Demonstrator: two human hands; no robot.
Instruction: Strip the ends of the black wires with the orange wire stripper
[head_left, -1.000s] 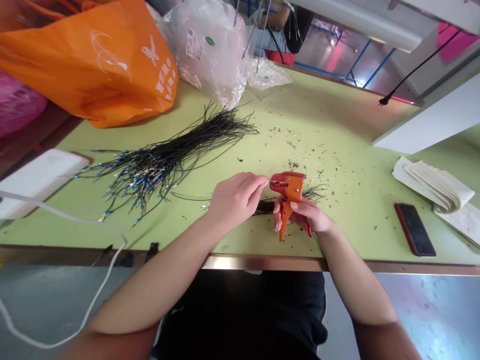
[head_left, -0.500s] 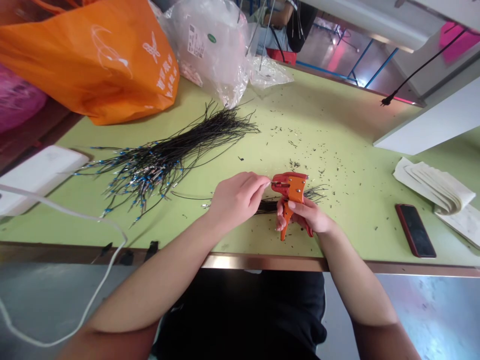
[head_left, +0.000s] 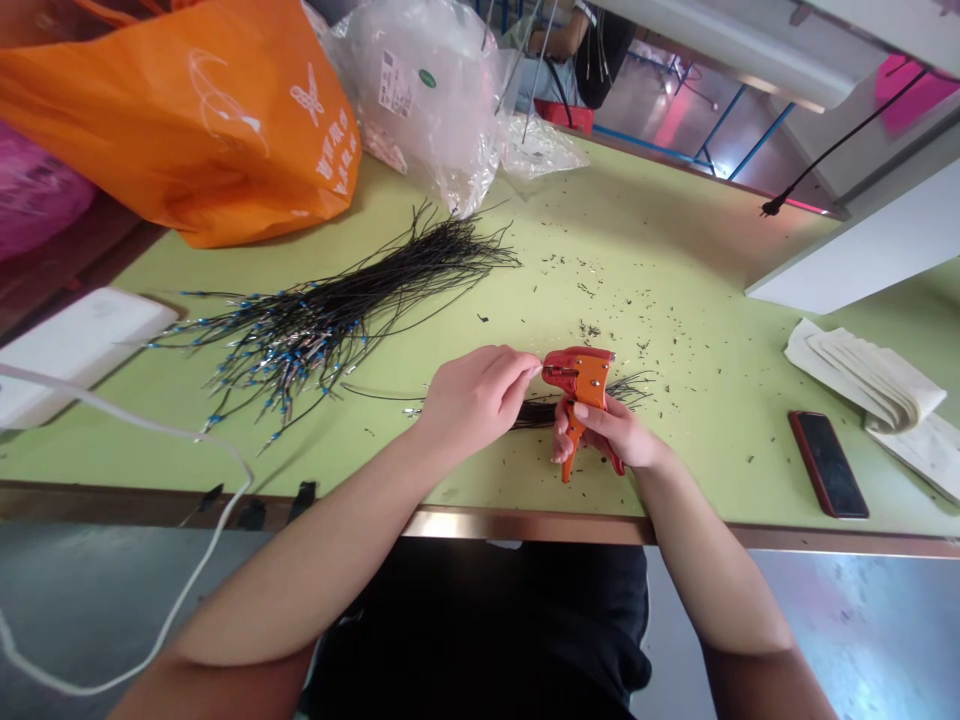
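My right hand (head_left: 611, 428) is wrapped round the handles of an orange and red wire stripper (head_left: 589, 372), whose jaws face left. Pinched at the fingertips, my left hand (head_left: 480, 392) meets those jaws; the thin thing between its thumb and finger is too small to make out. Below and behind both hands lies a small bunch of black wires (head_left: 536, 412), partly hidden. A larger bundle of black wires (head_left: 390, 275) with blue and silver ends rests on the green table (head_left: 697, 400) to the left.
An orange bag (head_left: 247, 130) and a clear plastic bag (head_left: 427, 90) stand at the back left. A white box (head_left: 82, 350) and white cable are at left. A phone (head_left: 829, 464) and folded cloth (head_left: 862, 370) lie right. Dark scraps dot the table; a person sits beyond.
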